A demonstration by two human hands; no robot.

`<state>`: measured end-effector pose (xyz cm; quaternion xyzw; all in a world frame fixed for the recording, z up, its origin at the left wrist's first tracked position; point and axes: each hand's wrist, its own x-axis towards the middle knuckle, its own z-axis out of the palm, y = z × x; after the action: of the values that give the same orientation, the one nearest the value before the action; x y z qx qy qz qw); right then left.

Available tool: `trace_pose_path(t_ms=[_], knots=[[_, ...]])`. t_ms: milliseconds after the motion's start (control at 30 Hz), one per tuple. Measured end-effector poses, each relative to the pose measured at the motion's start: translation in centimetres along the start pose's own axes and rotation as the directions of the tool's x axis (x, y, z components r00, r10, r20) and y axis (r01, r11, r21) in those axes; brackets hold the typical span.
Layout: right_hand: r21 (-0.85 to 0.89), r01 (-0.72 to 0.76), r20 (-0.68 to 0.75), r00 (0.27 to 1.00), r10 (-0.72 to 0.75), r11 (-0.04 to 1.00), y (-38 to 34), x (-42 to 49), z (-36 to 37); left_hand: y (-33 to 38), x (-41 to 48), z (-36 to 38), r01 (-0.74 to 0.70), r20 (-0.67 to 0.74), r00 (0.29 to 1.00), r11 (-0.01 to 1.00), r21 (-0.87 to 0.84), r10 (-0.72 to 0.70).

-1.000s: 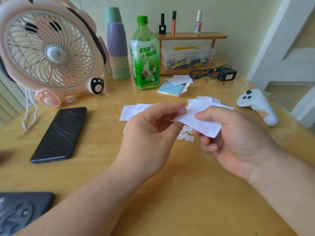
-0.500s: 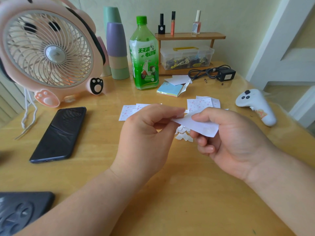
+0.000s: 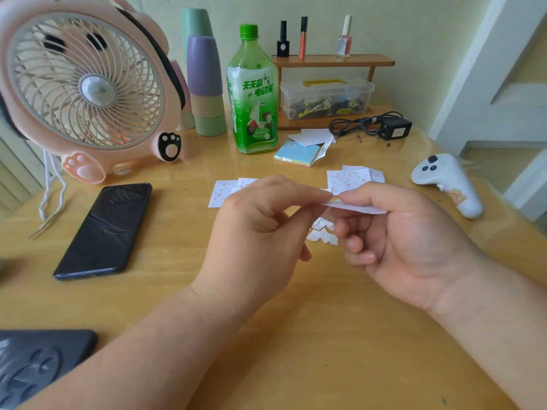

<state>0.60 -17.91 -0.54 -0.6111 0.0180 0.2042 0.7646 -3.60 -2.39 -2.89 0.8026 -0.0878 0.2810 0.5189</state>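
Glossy yellow wooden tabletop (image 3: pixel 296 335); both hands, left (image 3: pixel 260 232) and right (image 3: pixel 408 247), pinch small white paper slip (image 3: pixel 355 208), edge-on; light, limp, tears easily; best held by opposite edges.

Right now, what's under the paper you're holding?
Small white paper scraps lie on the table beneath the paper. The left hand and right hand hide part of the pile, so the rest cannot be seen.

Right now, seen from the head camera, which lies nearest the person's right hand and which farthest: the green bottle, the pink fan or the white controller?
Counting from the right hand:
1. white controller, just beyond it on the right side.
2. green bottle, further back and to the left.
3. pink fan, far to the left, at the back.
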Motion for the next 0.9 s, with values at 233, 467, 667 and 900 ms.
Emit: trace_pose_path(t_ms=[233, 467, 667, 900], knots=[[-0.141, 0.166, 0.011, 0.986, -0.166, 0.976, -0.7, -0.5, -0.4, 0.3, 0.6, -0.3, 0.278, -0.004, 0.96, 0.957, -0.086, -0.279], [-0.375, 0.503, 0.031, 0.847, -0.531, 0.779, 0.0, -0.6, -0.5, 0.0, 0.7, -0.3, 0.318, 0.019, 0.947, 0.933, -0.172, -0.319], [-0.095, 0.309, 0.12, 0.947, -0.297, 0.946, -0.3, -0.8, -0.3, 0.3, 0.5, -0.3, 0.255, 0.044, 0.967, 0.957, -0.136, -0.251], [-0.103, 0.277, 0.032, 0.961, -0.276, 0.955, 1.0, -0.5, 0.8, -0.2, 0.3, -0.2, 0.085, 0.088, 0.991, 0.976, 0.201, -0.105]])
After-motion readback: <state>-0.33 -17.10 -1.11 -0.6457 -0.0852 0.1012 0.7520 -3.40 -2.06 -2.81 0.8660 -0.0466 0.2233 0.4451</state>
